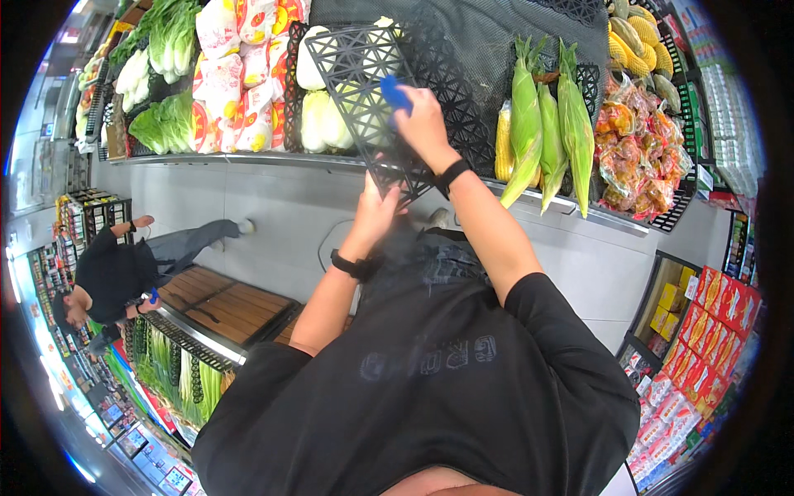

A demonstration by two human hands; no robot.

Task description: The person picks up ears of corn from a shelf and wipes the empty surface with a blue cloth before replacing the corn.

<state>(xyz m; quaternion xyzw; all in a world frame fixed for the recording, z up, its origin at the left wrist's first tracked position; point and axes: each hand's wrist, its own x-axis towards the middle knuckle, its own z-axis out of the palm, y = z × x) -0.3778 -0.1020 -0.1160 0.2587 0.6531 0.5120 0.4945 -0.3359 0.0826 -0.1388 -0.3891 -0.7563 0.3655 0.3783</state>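
My left hand [376, 213] grips the near end of a black plastic lattice panel [364, 124], which is tilted up over the edge of the produce shelf. In my right hand [425, 126] is a blue cloth [395, 93], pressed against or just above the panel's face; exact contact is hard to tell. Pale napa cabbages [321, 122] lie behind the panel and show through its openings. Right of my right hand, green-husked corn cobs [527, 124] rest along the shelf's front edge.
Bagged goods in red and white wrapping [240, 74] and leafy greens [169, 124] fill the left shelf. Wrapped reddish produce [641, 149] sits far right. A metal rail [273, 157] edges the shelf. Another person [124, 269] stands left, beside a wooden-topped stand [219, 302].
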